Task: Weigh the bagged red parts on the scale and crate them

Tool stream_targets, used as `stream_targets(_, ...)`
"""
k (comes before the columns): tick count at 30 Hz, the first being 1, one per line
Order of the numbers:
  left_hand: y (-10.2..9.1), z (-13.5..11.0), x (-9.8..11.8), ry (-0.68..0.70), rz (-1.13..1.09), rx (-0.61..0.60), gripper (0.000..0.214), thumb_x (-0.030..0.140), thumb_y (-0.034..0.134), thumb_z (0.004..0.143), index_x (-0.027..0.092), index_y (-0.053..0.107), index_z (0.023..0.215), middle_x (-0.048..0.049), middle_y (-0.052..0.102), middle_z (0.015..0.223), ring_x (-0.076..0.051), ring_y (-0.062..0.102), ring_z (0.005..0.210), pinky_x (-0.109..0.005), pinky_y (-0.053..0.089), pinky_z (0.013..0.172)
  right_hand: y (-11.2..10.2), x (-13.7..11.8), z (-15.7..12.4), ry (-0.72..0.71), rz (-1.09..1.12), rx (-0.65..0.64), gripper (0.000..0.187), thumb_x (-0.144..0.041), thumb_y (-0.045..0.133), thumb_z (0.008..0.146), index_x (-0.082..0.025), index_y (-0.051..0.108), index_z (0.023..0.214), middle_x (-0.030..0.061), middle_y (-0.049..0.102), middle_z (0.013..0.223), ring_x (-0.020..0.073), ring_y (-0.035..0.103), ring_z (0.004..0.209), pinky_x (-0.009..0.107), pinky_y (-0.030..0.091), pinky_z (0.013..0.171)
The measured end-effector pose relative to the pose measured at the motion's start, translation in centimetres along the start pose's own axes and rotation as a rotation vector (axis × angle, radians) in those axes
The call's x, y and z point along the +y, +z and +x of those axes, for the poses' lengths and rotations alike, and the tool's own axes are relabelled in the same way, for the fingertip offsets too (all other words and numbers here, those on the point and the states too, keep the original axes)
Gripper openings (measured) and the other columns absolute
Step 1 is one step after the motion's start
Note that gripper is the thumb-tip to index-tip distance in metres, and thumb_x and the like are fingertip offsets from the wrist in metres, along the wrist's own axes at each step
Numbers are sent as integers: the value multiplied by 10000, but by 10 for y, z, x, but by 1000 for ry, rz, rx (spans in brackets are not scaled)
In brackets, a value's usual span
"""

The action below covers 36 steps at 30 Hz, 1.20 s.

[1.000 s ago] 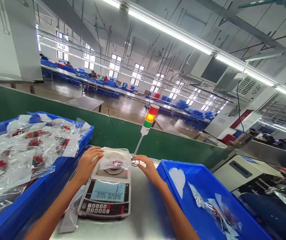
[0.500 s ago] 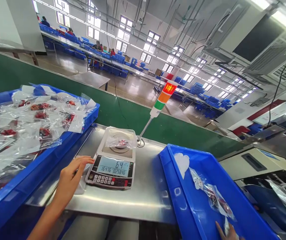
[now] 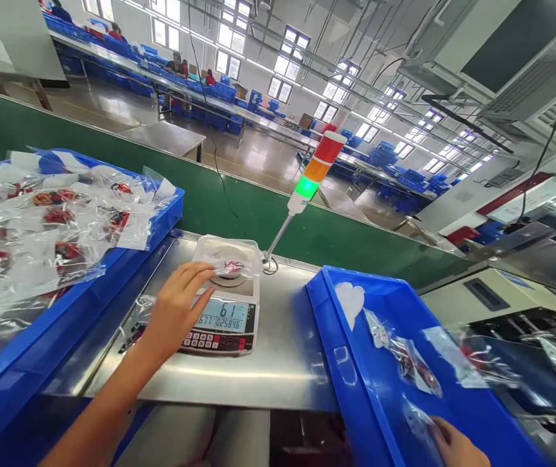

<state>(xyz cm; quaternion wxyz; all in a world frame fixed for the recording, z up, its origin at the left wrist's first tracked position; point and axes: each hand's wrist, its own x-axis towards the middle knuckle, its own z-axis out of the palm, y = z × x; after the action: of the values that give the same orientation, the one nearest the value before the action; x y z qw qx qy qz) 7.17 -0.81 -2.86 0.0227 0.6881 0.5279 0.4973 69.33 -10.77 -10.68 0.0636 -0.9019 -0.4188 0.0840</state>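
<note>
A digital scale (image 3: pixel 224 311) stands on the steel table (image 3: pixel 278 363), its display lit. On its pan lies a clear plastic bag (image 3: pixel 229 259) with a small red part inside. My left hand (image 3: pixel 175 308) reaches over the scale's left side with fingers stretched toward that bag, holding nothing. My right hand (image 3: pixel 457 444) is at the bottom right, inside the blue bin (image 3: pixel 350 363), fingers curled at a clear bag (image 3: pixel 421 421); whether it grips the bag is unclear.
A blue bin (image 3: pixel 112 272) heaped with bagged red parts fills the left. A signal tower lamp (image 3: pixel 314 165), lit green, rises behind the scale. A green conveyor belt (image 3: pixel 239 207) runs along the back. Another clear bag (image 3: pixel 132 324) lies left of the scale. People work at distant tables.
My left hand has risen from beside the scale's keypad toward the bag on the pan. My right hand has come further into view in the right bin. The lamp went from red to green.
</note>
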Motion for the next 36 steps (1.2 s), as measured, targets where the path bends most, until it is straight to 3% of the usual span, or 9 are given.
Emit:
stream_targets(5, 43, 50, 0, 246, 126, -297, 261, 208, 525, 1017, 183, 666, 1235, -108, 671, 1342, -288, 549, 1345, -473, 458, 1158, -46, -61, -22, -103, 93, 266, 484, -631, 460, 763, -291, 792, 852, 131, 784, 753, 409, 740, 775, 452, 546, 629)
stream_targets(9, 68, 78, -8, 133, 156, -451, 153, 167, 574, 951, 172, 718, 1001, -113, 733, 1197, -308, 649, 1183, -453, 509, 1055, -81, -176, -53, -440, 320, 429, 431, -541, 501, 829, -248, 796, 944, 99, 812, 946, 338, 749, 901, 381, 551, 726)
stream_targets(12, 59, 100, -11, -170, 78, -245, 186, 237, 564, 972, 170, 726, 914, -86, 770, 1028, -270, 720, 979, -388, 549, 909, -91, -292, -71, -852, 500, 385, 342, -403, 485, 935, -245, 788, 935, 60, 799, 991, 267, 730, 947, 347, 555, 817)
stream_targets(16, 1, 125, -23, -481, -80, 265, 197, 294, 634, 930, 139, 751, 962, -44, 758, 823, -219, 747, 784, -343, 581, 803, -70, -429, -85, -1335, 522, 196, 353, -211, 446, 1012, -267, 794, 1012, 53, 788, 1080, 222, 703, 1020, 351, 546, 906)
stream_targets(20, -76, 132, -47, -537, 125, 540, 330, 415, 561, 982, 155, 747, 1065, 7, 770, 974, -237, 756, 915, -454, 560, 950, -33, -490, -100, -1525, 323, 24, 338, -129, 483, 1002, -258, 790, 1053, 67, 788, 1089, 235, 673, 1076, 389, 539, 956)
stream_targets(23, -112, 127, -68, -620, 417, 545, 406, 499, 474, 1010, 199, 737, 1084, 21, 760, 1120, -334, 711, 1130, -609, 481, 1084, -22, -475, -94, -1536, 355, -29, 313, -179, 485, 1019, -255, 767, 1131, 74, 779, 1143, 239, 665, 1114, 414, 528, 998)
stream_targets(26, -122, 114, -81, -610, 552, 463, 595, 647, 432, 1006, 159, 684, 1234, -118, 673, 1338, -454, 560, 1344, -691, 489, 1018, -24, -413, -52, -1334, 460, 113, 298, -331, 482, 1035, -251, 756, 1120, 82, 775, 1148, 256, 676, 1106, 434, 522, 1003)
stream_targets(30, -110, 91, -70, -382, 559, 346, 795, 764, 256, 1050, 105, 469, 1439, -246, 442, 1532, -426, 321, 1522, -595, 434, 739, -15, -276, 37, -757, 333, 418, 496, -521, 388, 987, -193, 755, 1051, 161, 767, 1076, 357, 673, 1109, 539, 494, 1018)
stream_targets(36, -59, 53, -34, -189, 294, 116, 512, 596, 363, 1063, 211, 630, 1267, -105, 617, 1403, -329, 526, 1405, -594, 453, 1111, 42, -83, 84, 49, 15, 163, 879, -731, 386, 892, -147, 488, 1540, 285, 368, 1645, 578, 306, 1498, 785, 361, 1053)
